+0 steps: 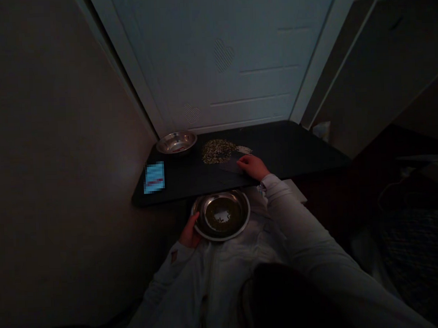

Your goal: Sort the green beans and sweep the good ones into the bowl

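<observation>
My left hand (191, 231) grips the left rim of a shiny metal bowl (245, 212), held at my lap just below the table's front edge. Small greenish bits, perhaps seeds, line the inside of the bowl around a bright patch. Above the dark table, my right hand (253, 167) is closed with fingertips together; whatever lies between them is too dim to make out. Just beyond it spreads a pile of mixed dark and pale seeds (217, 150). A small whitish patch of bits (244, 150) adjoins the pile on its right.
A second metal bowl (177, 142) rests at the table's back left, with something reddish inside. Near the left edge lies a lit, blurred phone-like screen (154, 177). The black table (294, 148) backs onto a white door (257, 51); a wall (66, 166) borders the left.
</observation>
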The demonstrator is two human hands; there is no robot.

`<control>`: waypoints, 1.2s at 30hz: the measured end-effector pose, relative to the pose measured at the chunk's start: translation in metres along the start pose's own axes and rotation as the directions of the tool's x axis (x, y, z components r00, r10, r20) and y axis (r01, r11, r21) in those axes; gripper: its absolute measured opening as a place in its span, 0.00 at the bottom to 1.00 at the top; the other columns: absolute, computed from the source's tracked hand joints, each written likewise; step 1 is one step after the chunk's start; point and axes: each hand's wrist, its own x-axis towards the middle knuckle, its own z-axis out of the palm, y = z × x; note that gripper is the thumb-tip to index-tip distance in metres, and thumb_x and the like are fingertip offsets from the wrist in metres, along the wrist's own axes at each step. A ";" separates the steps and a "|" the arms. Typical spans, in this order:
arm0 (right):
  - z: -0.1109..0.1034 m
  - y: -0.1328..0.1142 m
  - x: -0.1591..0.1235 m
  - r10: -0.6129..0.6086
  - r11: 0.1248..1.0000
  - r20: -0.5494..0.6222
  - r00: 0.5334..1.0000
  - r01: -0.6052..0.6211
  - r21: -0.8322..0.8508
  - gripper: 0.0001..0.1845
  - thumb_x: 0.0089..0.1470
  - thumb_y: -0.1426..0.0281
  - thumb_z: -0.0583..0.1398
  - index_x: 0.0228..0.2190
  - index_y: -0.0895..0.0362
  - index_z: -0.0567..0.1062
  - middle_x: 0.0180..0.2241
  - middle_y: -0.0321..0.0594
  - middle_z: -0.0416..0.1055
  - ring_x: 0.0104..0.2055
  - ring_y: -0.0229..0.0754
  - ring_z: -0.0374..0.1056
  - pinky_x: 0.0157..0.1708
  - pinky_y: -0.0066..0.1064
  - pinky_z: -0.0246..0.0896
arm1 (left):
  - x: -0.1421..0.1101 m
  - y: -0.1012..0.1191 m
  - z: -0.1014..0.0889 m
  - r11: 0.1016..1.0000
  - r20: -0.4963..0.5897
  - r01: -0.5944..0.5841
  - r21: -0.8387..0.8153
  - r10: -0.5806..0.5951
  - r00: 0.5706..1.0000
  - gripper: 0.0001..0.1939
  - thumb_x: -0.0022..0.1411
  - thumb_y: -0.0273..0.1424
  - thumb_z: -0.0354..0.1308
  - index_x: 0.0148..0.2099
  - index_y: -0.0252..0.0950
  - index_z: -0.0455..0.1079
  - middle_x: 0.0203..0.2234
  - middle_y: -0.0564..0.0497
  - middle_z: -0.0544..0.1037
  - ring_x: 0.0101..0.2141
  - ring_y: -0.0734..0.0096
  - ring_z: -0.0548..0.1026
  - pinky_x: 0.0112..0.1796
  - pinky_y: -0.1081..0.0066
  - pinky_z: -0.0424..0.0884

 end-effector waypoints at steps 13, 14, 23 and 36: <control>0.005 -0.015 -0.009 -0.062 0.997 0.078 0.995 0.065 -0.028 0.13 0.47 0.61 0.53 0.26 0.57 0.71 0.25 0.37 0.70 0.27 0.35 0.63 0.26 0.25 0.51 | 0.000 -0.002 0.000 0.999 0.036 -0.032 -0.006 0.032 0.999 0.14 0.51 0.35 0.52 0.40 0.37 0.71 0.34 0.50 0.78 0.51 0.63 0.62 0.53 0.65 0.51; 0.005 -0.016 -0.010 -0.062 0.997 0.082 0.995 0.065 -0.030 0.13 0.46 0.61 0.53 0.26 0.57 0.71 0.25 0.37 0.70 0.27 0.35 0.63 0.26 0.25 0.51 | 0.000 -0.001 0.001 1.000 0.032 -0.027 -0.006 0.027 0.999 0.14 0.51 0.35 0.52 0.39 0.36 0.71 0.34 0.50 0.78 0.51 0.63 0.62 0.53 0.65 0.51; 0.010 -0.018 -0.014 -0.097 0.995 0.117 0.988 0.097 0.002 0.14 0.46 0.59 0.53 0.26 0.57 0.71 0.25 0.36 0.69 0.26 0.34 0.62 0.25 0.25 0.50 | -0.002 0.002 0.006 1.000 -0.018 -0.017 -0.007 0.017 1.000 0.12 0.51 0.35 0.53 0.36 0.35 0.72 0.32 0.49 0.78 0.51 0.62 0.61 0.53 0.65 0.51; 0.010 -0.021 -0.016 -0.161 0.981 0.200 0.967 0.135 0.136 0.14 0.44 0.60 0.55 0.27 0.58 0.72 0.25 0.36 0.70 0.27 0.34 0.62 0.27 0.25 0.52 | -0.002 0.001 0.006 0.999 -0.025 -0.039 -0.013 0.039 0.999 0.12 0.51 0.34 0.52 0.37 0.36 0.72 0.32 0.51 0.78 0.50 0.64 0.63 0.52 0.66 0.54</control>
